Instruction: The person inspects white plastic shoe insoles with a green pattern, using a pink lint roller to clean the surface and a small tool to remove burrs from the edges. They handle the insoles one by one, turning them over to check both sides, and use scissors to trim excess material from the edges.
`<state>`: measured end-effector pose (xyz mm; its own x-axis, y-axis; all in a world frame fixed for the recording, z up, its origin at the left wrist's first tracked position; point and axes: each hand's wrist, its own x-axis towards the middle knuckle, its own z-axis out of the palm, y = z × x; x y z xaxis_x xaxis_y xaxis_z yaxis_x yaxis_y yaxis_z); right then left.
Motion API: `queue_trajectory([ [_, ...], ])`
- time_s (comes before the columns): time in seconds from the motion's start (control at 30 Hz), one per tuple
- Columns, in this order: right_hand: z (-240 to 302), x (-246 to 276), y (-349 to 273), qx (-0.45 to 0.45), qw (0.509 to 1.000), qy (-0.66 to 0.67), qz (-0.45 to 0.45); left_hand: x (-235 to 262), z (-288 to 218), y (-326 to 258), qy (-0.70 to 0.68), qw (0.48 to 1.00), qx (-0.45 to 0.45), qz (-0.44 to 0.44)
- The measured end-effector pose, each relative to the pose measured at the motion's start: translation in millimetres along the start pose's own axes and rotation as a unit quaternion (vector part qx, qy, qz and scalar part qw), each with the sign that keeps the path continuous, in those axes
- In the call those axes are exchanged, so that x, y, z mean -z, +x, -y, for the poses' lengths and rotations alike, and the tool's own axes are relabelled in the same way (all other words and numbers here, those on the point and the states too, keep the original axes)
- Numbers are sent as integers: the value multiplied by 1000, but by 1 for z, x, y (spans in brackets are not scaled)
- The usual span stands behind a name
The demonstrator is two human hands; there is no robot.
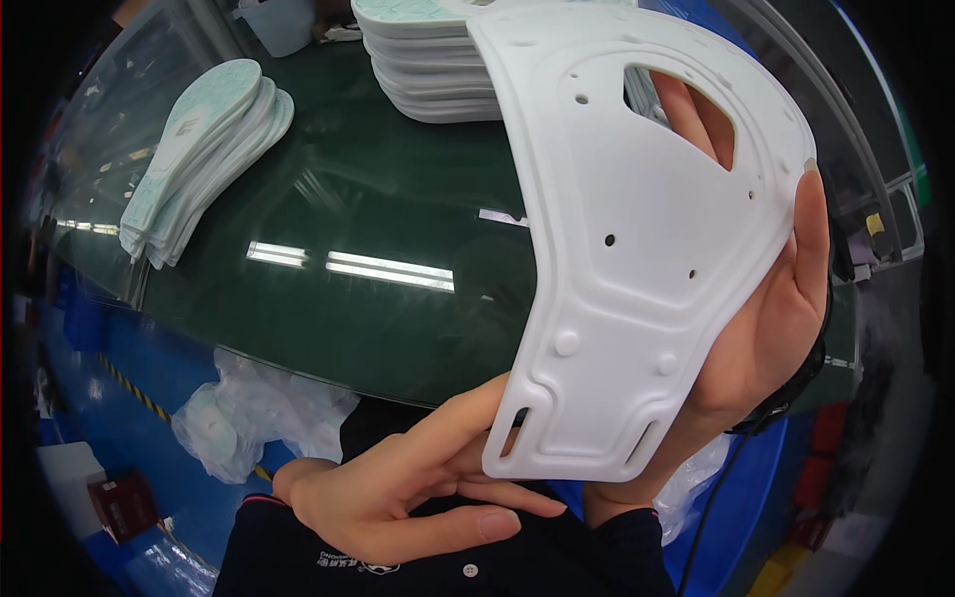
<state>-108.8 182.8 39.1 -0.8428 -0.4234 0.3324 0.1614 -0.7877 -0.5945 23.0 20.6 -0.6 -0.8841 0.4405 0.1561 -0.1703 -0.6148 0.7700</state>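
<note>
A large white moulded plastic panel (647, 234), broad and curved at its far end and narrower at its near end, stands tilted in front of me. It has a big angular cutout, several small round holes, two raised round bumps and a slot at each side of the near end. My right hand (761, 343) grips it from behind and along the right edge, with the thumb on the rim and fingers visible through the cutout. My left hand (398, 497) is at the near left corner, fingers stretched and partly behind the slot, thumb apart. Whether those fingertips touch the panel is hidden.
On the dark green table (348, 328), a fanned pile of white and pale green shaped pieces (194, 149) lies at the left. A taller stack of similar pieces (428, 75) stands at the back. A pale bin (279, 25) sits far left; clear plastic bags (259, 408) lie below the table's near edge.
</note>
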Motion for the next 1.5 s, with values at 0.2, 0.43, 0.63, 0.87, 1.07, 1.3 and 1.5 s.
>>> queue_trajectory([
  [0.2,-11,5,-5,-48,998,25,-32,10,-5,7,91,993,81,-7],
  [0.43,-18,18,-3,-69,994,67,-61,16,-2,-5,168,982,86,9],
  [0.63,-12,7,-6,-60,993,46,-86,10,-10,-6,133,984,107,41],
  [0.87,-55,21,-12,-168,976,37,-137,25,-8,-11,188,978,63,-60],
  [1.07,-50,60,-50,-90,919,-324,-206,11,-2,4,69,977,7,-200],
  [1.3,0,134,-112,23,466,-773,-430,13,3,9,109,987,41,-109],
  [1.5,1,149,-124,17,424,-818,-388,14,2,13,113,984,67,-116],
])
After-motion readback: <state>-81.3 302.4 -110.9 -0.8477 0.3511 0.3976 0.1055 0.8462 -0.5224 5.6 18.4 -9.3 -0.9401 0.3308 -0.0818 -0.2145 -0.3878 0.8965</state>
